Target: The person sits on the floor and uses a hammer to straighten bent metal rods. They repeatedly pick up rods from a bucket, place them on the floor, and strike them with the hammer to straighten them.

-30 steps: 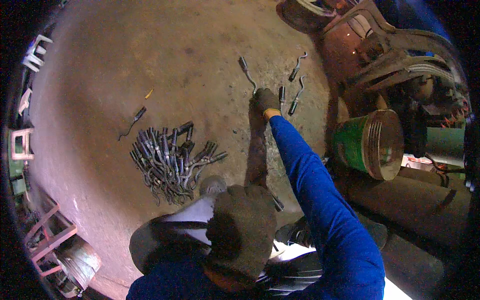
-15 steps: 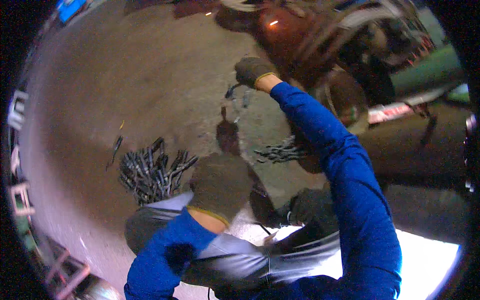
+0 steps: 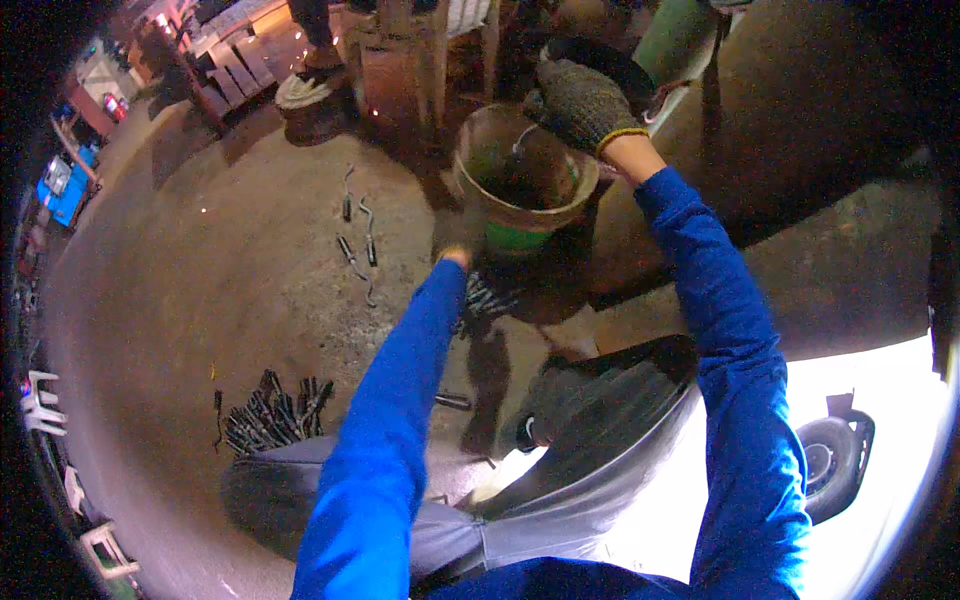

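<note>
A worn bucket (image 3: 525,210) with a green lower part stands on the floor ahead of me. My right hand (image 3: 585,105), in a dark knitted glove, is over its far right rim with the fingers curled. A thin, pale bent piece shows below those fingers, inside the bucket; whether they grip it is unclear. My left hand (image 3: 460,232), gloved too, is against or just beside the bucket's left wall. Shadow and blur hide its fingers. Close to the left hand lies a small pile of grey metal pieces (image 3: 487,296).
Several bent rods with dark handles (image 3: 370,235) lie left of the bucket. A heap of dark metal pieces (image 3: 275,412) is beside my left knee. A large brown cylinder (image 3: 770,150) runs along the right. Behind the bucket stands a wooden chair (image 3: 400,60); sparks show farther back.
My left hand has reached forward from near my knees to the bucket. My right hand is now over the bucket's rim, and the view has shifted so that the bucket shows whole.
</note>
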The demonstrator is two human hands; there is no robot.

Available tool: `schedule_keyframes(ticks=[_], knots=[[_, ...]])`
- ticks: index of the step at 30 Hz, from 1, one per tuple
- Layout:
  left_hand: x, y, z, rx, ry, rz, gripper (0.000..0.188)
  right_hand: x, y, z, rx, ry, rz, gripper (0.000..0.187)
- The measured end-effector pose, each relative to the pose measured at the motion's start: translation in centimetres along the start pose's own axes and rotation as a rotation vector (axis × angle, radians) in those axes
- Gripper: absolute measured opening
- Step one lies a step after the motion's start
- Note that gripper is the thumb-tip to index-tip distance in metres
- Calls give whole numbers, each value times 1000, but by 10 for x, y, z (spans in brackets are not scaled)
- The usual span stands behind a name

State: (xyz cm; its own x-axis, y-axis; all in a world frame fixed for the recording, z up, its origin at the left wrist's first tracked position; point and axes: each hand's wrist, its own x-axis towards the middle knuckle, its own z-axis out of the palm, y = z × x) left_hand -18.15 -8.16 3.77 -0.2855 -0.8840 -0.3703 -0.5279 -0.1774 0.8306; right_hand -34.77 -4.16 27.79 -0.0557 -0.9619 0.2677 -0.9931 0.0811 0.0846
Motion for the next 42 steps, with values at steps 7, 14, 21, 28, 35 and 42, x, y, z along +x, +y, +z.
schedule_keyframes(ticks=[7, 14, 21, 28, 35, 42], knots=[[34, 5, 64, -121, 236, -79, 100, -10, 24, 71, 61, -130, 125, 29], [-67, -31, 75, -335, 143, 113, 83, -58, 48, 185, 2, 73, -125, 25], [-85, -96, 84, -542, 113, 212, 82, -73, 10, 207, 94, -217, 1, 24], [-119, -115, 85, -428, 124, 118, 80, -122, 22, 246, 107, -581, 94, 34], [-135, -106, 75, -423, 106, 27, 72, -146, 33, 273, 182, -748, 238, 40], [-139, -103, 99, -403, 62, -13, 75, -212, 136, 419, 526, -551, 711, 41]])
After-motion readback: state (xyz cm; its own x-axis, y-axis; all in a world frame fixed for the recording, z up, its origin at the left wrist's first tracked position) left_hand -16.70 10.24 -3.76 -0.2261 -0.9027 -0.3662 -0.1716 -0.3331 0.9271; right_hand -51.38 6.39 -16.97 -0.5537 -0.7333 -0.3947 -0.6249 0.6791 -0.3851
